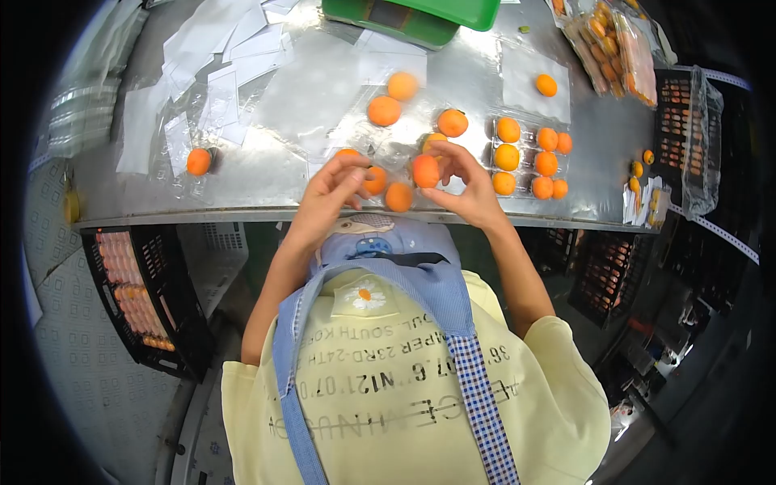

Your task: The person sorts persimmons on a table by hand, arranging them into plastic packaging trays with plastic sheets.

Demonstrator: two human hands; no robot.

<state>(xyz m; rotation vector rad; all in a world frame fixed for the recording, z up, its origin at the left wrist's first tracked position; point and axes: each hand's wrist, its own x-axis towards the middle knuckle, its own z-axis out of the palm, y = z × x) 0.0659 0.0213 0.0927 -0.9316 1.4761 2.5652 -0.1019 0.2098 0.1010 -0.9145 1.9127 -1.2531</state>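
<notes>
My right hand [473, 190] has its thumb and fingers round a reddish orange [426, 171], held just above the near part of the metal table. Curled at the left edge of another orange [374, 179] are the fingers of my left hand [330, 190], the fingertips against it. Close between my hands lies an orange [398, 197] near the table edge. One more orange [347, 153] shows partly behind my left fingers, and a yellower orange [434, 143] is partly covered by my right hand. Clear plastic shimmers under this group, its outline hard to make out.
A clear tray [527, 162] with several oranges stands to the right. Loose oranges lie ahead, including a large orange [384, 111]. Papers [222, 89] cover the left. A green crate [396, 24] and bagged fruit [610, 48] are at the back. Below left is a black crate [153, 291].
</notes>
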